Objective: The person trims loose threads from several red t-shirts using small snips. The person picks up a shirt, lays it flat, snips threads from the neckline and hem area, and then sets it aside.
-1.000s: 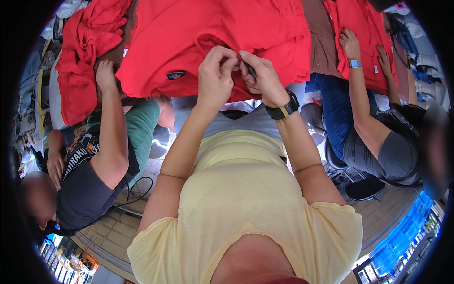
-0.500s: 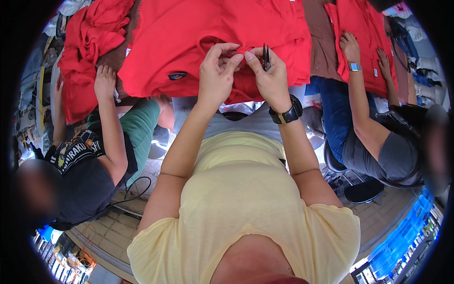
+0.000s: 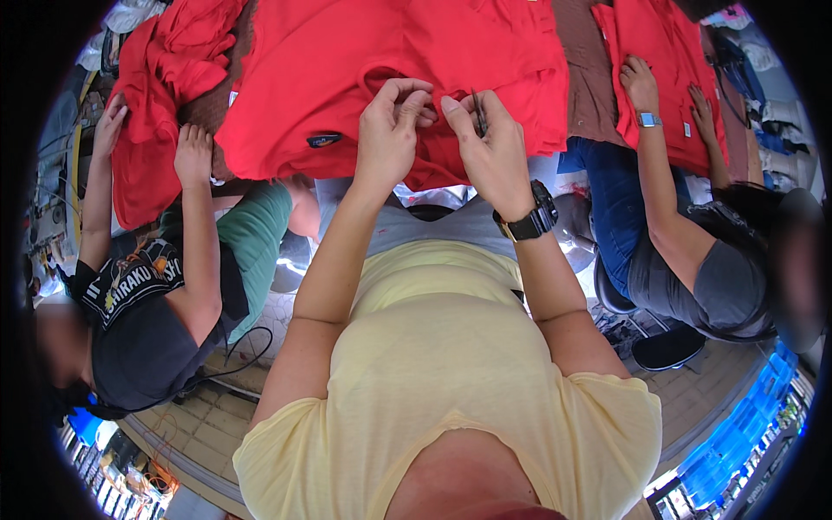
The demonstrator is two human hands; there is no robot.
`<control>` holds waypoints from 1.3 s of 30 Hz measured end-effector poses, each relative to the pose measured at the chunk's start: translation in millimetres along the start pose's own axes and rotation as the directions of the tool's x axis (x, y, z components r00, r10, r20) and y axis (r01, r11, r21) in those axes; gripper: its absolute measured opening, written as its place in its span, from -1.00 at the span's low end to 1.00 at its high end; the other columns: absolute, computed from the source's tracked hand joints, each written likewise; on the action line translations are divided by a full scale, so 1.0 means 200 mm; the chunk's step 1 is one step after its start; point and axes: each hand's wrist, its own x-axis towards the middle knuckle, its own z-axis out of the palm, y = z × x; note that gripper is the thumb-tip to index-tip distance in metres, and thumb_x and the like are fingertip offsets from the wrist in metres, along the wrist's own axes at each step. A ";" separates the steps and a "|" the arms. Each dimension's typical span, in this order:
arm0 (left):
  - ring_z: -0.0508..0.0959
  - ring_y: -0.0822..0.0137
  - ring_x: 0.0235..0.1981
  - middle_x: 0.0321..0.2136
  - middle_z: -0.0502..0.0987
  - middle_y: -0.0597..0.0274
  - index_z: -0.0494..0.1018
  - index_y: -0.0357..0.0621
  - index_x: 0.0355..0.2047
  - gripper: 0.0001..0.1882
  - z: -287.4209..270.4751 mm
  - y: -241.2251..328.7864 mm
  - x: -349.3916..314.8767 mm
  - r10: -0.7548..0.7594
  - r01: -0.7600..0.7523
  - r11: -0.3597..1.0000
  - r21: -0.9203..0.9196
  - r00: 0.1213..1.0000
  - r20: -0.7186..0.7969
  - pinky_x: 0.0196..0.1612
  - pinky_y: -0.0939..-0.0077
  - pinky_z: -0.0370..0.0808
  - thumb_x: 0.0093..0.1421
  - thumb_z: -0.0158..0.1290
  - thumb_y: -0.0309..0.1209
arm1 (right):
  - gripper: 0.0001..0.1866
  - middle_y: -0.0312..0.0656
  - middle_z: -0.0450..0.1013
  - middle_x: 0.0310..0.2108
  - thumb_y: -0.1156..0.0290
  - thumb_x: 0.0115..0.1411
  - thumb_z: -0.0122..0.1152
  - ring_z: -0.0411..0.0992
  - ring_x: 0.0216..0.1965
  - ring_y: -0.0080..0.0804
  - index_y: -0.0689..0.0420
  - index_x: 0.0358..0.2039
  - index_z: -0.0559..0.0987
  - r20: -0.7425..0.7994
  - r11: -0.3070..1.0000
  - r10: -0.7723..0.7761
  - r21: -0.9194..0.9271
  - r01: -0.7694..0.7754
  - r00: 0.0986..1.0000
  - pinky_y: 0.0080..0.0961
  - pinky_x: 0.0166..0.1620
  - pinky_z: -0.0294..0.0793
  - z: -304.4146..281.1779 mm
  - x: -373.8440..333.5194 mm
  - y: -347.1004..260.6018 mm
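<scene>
A red garment [image 3: 321, 65] with a small dark label [image 3: 324, 139] lies bunched on the table in front of me. Over its near folds, my left hand [image 3: 387, 130] is closed, thumb against curled fingers, on what looks like a fold of the red cloth; the fingertips partly hide it. Just to the right, my right hand [image 3: 492, 147] is closed around small dark thread snips [image 3: 479, 114], their blades pointing away from me. Its thumb and forefinger sit close to the cloth, a short gap from the left fingertips.
Brown cloth [image 3: 585, 78] covers the table. To the left, a co-worker's hands [image 3: 194, 154] rest by another red garment [image 3: 160, 113]. A co-worker on the right has a hand [image 3: 640, 85] on more red cloth [image 3: 672, 104]. A dark stool seat [image 3: 667, 348] stands at the right.
My hands have moved slightly apart, and the snips have tilted in my right hand. The left co-worker's far hand has come up onto the red cloth.
</scene>
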 end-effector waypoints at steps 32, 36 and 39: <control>0.47 0.55 -0.50 -0.52 0.48 0.28 0.42 -0.32 -0.28 -0.93 0.01 -0.02 -0.02 0.023 -0.025 0.999 0.034 0.998 0.063 -0.40 0.61 0.45 0.37 0.01 -0.55 | -0.46 -0.47 0.17 -0.67 -0.04 0.47 -0.14 0.03 -0.74 -0.74 0.17 -0.44 0.47 0.424 0.755 0.274 0.461 -0.466 0.863 -0.66 -0.70 -0.03 0.05 0.07 0.12; 0.48 0.55 -0.50 -0.51 0.49 0.28 0.43 -0.34 -0.31 -0.94 0.03 -0.01 -0.02 0.087 -0.087 0.996 0.001 0.996 0.020 -0.41 0.61 0.46 0.34 0.03 -0.59 | -0.49 -0.49 0.16 -0.68 -0.05 0.44 -0.06 -0.01 -0.75 -0.76 0.12 -0.46 0.44 0.444 0.743 0.254 0.479 -0.468 0.859 -0.67 -0.70 -0.10 0.05 0.10 0.11; 0.51 0.54 -0.48 -0.51 0.50 0.27 0.44 -0.34 -0.32 -0.93 0.03 0.01 -0.01 0.068 -0.068 0.998 0.015 0.998 0.017 -0.39 0.60 0.48 0.34 0.03 -0.60 | -0.51 -0.51 0.14 -0.70 -0.05 0.43 -0.03 -0.04 -0.76 -0.77 0.09 -0.48 0.43 0.445 0.747 0.253 0.475 -0.466 0.859 -0.68 -0.70 -0.14 0.04 0.12 0.11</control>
